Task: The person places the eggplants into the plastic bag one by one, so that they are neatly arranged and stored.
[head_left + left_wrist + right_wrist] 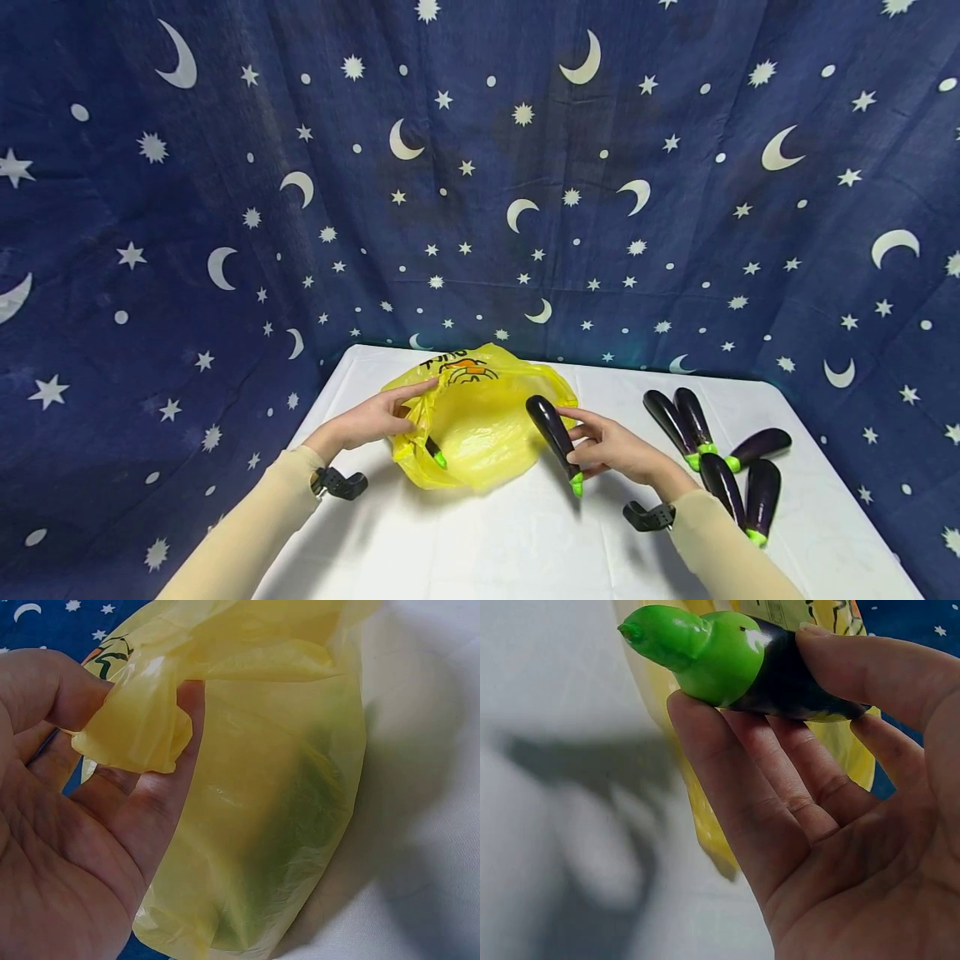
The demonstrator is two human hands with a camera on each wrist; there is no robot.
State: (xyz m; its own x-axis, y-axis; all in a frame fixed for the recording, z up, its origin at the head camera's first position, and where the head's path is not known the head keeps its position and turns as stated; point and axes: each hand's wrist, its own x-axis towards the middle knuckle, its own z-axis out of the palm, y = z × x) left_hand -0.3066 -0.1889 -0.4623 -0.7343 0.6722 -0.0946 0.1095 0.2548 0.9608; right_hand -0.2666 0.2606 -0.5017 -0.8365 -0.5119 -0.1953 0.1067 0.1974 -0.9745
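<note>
A yellow plastic bag (487,433) lies with its mouth spread toward me on the table. My left hand (381,417) pinches its left rim between thumb and fingers, as the left wrist view shows close up. Inside, near that rim, the green cap of an eggplant (436,452) peeks out; its dark shape shows through the film in the left wrist view. My right hand (617,450) grips another eggplant (553,437) at the right side of the bag's mouth, green cap (720,656) toward me. Thumb and fingertips hold it near the cap end.
Several dark purple eggplants (763,496) with green caps lie in a loose group on the right part of the white-covered table (465,550). A blue curtain (480,167) with moons and stars hangs behind the table and on both sides.
</note>
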